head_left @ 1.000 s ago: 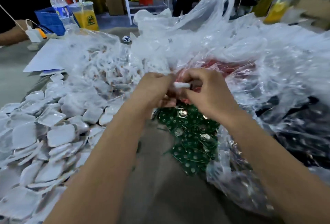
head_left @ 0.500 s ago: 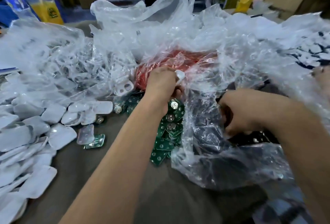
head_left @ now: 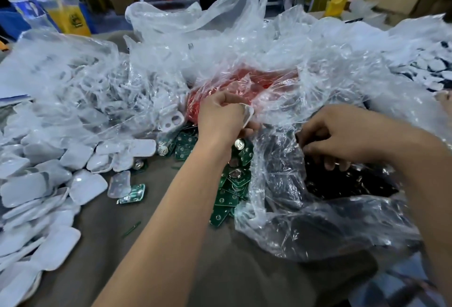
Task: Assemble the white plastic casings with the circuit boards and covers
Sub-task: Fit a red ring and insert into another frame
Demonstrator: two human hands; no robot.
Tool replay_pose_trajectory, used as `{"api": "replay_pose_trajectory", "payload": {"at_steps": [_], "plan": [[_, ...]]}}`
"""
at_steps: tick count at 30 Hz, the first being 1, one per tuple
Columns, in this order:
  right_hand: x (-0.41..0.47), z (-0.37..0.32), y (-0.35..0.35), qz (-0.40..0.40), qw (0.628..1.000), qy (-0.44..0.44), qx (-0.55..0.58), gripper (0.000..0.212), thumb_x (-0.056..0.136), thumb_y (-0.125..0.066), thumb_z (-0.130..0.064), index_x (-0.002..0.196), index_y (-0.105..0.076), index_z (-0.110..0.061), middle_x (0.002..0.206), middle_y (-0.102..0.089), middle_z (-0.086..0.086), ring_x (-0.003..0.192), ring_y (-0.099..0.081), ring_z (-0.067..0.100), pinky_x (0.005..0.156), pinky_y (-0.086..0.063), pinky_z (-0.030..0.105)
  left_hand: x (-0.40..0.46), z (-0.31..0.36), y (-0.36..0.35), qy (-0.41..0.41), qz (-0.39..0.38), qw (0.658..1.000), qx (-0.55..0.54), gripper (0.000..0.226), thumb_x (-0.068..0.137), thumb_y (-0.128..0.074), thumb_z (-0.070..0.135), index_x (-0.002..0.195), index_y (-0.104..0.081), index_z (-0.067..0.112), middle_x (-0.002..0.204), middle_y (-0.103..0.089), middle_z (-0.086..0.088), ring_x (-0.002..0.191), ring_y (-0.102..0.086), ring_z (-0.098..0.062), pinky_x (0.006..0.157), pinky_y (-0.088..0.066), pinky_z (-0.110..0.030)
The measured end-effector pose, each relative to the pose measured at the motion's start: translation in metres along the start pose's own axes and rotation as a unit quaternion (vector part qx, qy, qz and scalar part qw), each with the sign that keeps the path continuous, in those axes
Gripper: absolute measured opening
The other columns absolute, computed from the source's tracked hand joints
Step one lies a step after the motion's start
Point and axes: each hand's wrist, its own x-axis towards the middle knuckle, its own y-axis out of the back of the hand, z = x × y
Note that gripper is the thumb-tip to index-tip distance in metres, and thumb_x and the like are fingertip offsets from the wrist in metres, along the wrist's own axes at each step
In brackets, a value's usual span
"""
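- Left hand [head_left: 221, 117]: fingers curled round a white casing [head_left: 249, 116], of which only a rounded edge is seen past the knuckles; held above the table, near the red bag.
- Right hand [head_left: 342, 135]: fingers curled down into the open mouth of a clear bag of dark parts [head_left: 347, 184]; fingertips are among the dark pieces, but whether one is pinched cannot be told.
- Green circuit boards [head_left: 232, 184]: a loose heap lying just below the left hand and partly under its wrist, each board carrying a round silver cell; the heap touches the left edge of the dark-parts bag.
- One single board [head_left: 133, 194] is seen apart from the heap, to the left, beside a translucent cover [head_left: 119, 184].
- Red bag [head_left: 234, 84]: red contents seen through crumpled clear film, directly behind the left hand.
- White covers [head_left: 41, 184]: a broad pile spread over the left of the brown table [head_left: 137, 253], flat rounded pieces overlapping.
- Bag of white frames [head_left: 102, 91]: clear film behind that pile; one frame with cut-out holes [head_left: 171, 120] lies at its near edge.
- Far back left: a water bottle [head_left: 22, 1] and a yellow drink cup [head_left: 69, 15] standing side by side.
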Motion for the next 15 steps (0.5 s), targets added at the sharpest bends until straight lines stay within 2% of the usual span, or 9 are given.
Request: {"api": "replay_pose_trajectory", "payload": {"at_steps": [2, 4, 6, 7, 9, 11, 13, 15], "plan": [[0.001, -0.002, 0.007, -0.002, 1.000, -0.003, 0.014, 0.018, 0.102, -0.064, -0.011, 0.089, -0.075, -0.018, 0.067, -0.076, 0.002, 0.055, -0.074, 0.021, 0.045, -0.053, 0.024, 0.003, -0.004, 0.013, -0.015, 0.015, 0.998, 0.066, 0.021, 0.084, -0.054, -0.008, 0.090, -0.067, 0.008, 0.070, -0.075, -0.008, 0.054, -0.069, -0.020, 0.049, -0.054, -0.029], [0.001, -0.007, 0.016, 0.010, 1.000, -0.005, 0.012, 0.019, 0.103, -0.062, -0.013, 0.089, -0.073, -0.017, 0.068, -0.076, 0.000, 0.053, -0.073, 0.019, 0.043, -0.051, 0.022, 0.003, -0.007, 0.028, -0.033, 0.022, 0.985, 0.166, 0.019, 0.077, -0.056, 0.003, 0.087, -0.068, 0.013, 0.072, -0.075, -0.003, 0.063, -0.073, -0.021, 0.062, -0.061, -0.038], [0.005, -0.017, 0.025, 0.058, 0.998, 0.003, 0.023, 0.024, 0.104, -0.059, -0.011, 0.084, -0.071, -0.015, 0.068, -0.076, 0.000, 0.051, -0.071, 0.019, 0.042, -0.050, 0.022, 0.002, -0.006, 0.042, -0.055, 0.022, 0.963, 0.265, 0.023, 0.069, -0.052, 0.011, 0.084, -0.068, 0.019, 0.079, -0.073, -0.001, 0.074, -0.073, -0.023, 0.072, -0.062, -0.045], [0.007, -0.023, 0.030, 0.086, 0.996, 0.012, 0.028, 0.027, 0.103, -0.058, -0.009, 0.081, -0.071, -0.016, 0.068, -0.076, -0.001, 0.052, -0.071, 0.019, 0.041, -0.050, 0.024, 0.001, -0.006, 0.049, -0.067, 0.030, 0.950, 0.303, 0.022, 0.070, -0.052, 0.011, 0.082, -0.067, 0.021, 0.079, -0.072, 0.001, 0.076, -0.071, -0.022, 0.070, -0.060, -0.043], [0.013, -0.042, 0.034, 0.138, 0.989, 0.049, 0.025, 0.031, 0.099, -0.057, -0.006, 0.077, -0.072, -0.020, 0.067, -0.074, -0.002, 0.054, -0.070, 0.010, 0.042, -0.050, 0.024, 0.001, -0.006, 0.064, -0.087, 0.067, 0.932, 0.347, 0.019, 0.073, -0.051, 0.011, 0.077, -0.064, 0.023, 0.075, -0.069, 0.004, 0.071, -0.066, -0.018, 0.059, -0.050, -0.031], [0.023, -0.065, 0.029, 0.187, 0.977, 0.093, 0.033, 0.034, 0.095, -0.055, -0.002, 0.074, -0.073, -0.023, 0.065, -0.068, -0.006, 0.049, -0.061, -0.004, 0.039, -0.042, 0.014, 0.001, -0.008, 0.079, -0.101, 0.110, 0.922, 0.358, 0.015, 0.079, -0.048, 0.013, 0.069, -0.057, 0.020, 0.063, -0.063, 0.008, 0.058, -0.060, -0.011, 0.048, -0.039, -0.024], [0.034, -0.089, 0.018, 0.203, 0.969, 0.121, 0.078, 0.033, 0.093, -0.052, 0.001, 0.072, -0.074, -0.014, 0.058, -0.062, -0.010, 0.042, -0.052, -0.005, 0.037, -0.033, 0.008, 0.000, -0.009, 0.094, -0.104, 0.133, 0.909, 0.381, 0.027, 0.086, -0.047, 0.016, 0.060, -0.050, 0.020, 0.051, -0.053, 0.008, 0.048, -0.050, -0.010, 0.045, -0.032, -0.025], [0.050, -0.110, 0.002, 0.200, 0.964, 0.144, 0.100, 0.027, 0.094, -0.053, -0.006, 0.077, -0.072, 0.002, 0.056, -0.064, 0.002, 0.039, -0.043, 0.005, 0.038, -0.028, 0.012, -0.002, -0.010, 0.107, -0.092, 0.118, 0.879, 0.453, 0.029, 0.089, -0.049, 0.021, 0.061, -0.054, 0.016, 0.053, -0.055, 0.004, 0.053, -0.052, -0.015, 0.049, -0.031, -0.027]]}}
